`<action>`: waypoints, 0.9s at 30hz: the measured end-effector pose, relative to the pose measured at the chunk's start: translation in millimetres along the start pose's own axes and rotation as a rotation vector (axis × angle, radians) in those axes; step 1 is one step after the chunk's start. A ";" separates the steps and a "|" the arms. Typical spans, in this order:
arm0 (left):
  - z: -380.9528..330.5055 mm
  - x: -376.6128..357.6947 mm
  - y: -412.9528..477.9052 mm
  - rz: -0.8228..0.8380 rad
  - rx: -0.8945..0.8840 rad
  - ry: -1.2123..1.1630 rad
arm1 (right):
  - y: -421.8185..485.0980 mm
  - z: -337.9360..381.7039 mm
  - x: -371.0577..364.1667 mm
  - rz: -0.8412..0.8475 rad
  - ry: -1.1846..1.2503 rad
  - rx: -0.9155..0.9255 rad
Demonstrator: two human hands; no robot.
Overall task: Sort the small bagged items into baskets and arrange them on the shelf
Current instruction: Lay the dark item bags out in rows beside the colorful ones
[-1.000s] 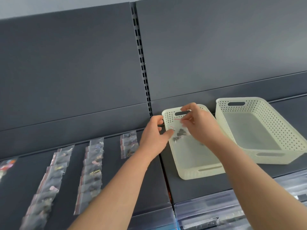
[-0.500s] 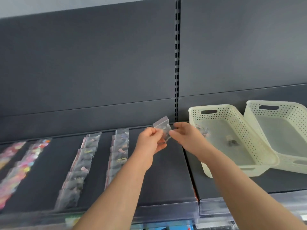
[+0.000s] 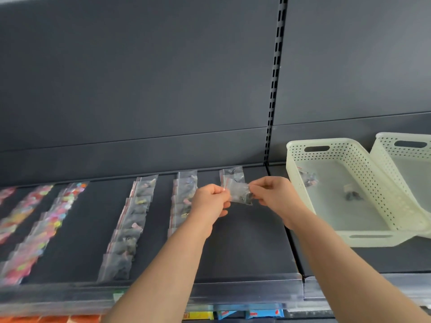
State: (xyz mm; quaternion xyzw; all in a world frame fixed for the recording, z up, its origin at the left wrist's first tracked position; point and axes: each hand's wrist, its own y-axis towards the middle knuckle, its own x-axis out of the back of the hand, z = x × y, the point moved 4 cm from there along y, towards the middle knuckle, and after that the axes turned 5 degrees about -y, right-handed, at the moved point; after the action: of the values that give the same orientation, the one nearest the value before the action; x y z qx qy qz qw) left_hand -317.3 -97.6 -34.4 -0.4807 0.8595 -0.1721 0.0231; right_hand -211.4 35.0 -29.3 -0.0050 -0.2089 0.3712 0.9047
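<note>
My left hand (image 3: 211, 201) and my right hand (image 3: 272, 194) pinch the two ends of one small clear bag (image 3: 239, 193) with dark bits inside, held just above the dark shelf (image 3: 245, 248). Behind it lie two more clear bags (image 3: 232, 174) at the back of the shelf. Rows of bagged items run along the shelf: a row (image 3: 183, 194) partly hidden by my left hand, another row (image 3: 130, 227) further left, and colourful rows (image 3: 44, 227) at the far left. A cream perforated basket (image 3: 354, 238) to the right holds a couple of bags (image 3: 309, 178).
A second cream basket (image 3: 403, 145) leans against the first at the far right edge. A slotted upright (image 3: 275, 78) divides the grey back panels. A clear price rail (image 3: 233, 290) runs along the shelf's front edge, with coloured packets (image 3: 233, 314) on the level below.
The view has swung left, so the baskets sit further right. My hands left the basket, came to the shelf and took a small bag between them, now held lower and flatter.
</note>
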 end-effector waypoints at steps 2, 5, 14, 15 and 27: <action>5.8 0.1 3.8 0.000 0.038 0.071 | 2.1 -6.7 -5.9 -0.008 0.000 -0.026; 10.8 1.1 10.2 -0.002 0.060 0.259 | 6.9 -14.1 -9.8 -0.058 -0.099 -0.014; 14.2 -2.6 29.4 0.038 0.026 0.569 | 22.5 -18.5 -21.4 -0.130 -0.388 0.012; 12.8 -3.2 31.1 0.042 0.023 0.603 | 23.6 -19.7 -22.0 -0.134 -0.400 0.010; -12.5 -13.1 28.7 -0.043 -0.164 0.611 | 17.5 9.0 -0.7 -0.290 -0.584 0.213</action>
State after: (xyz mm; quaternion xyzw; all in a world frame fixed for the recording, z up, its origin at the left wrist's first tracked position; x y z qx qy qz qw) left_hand -336.3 -69.5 -33.4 -0.4251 0.8273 -0.2392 -0.2786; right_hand -227.0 45.9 -24.2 0.2257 -0.4177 0.2444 0.8455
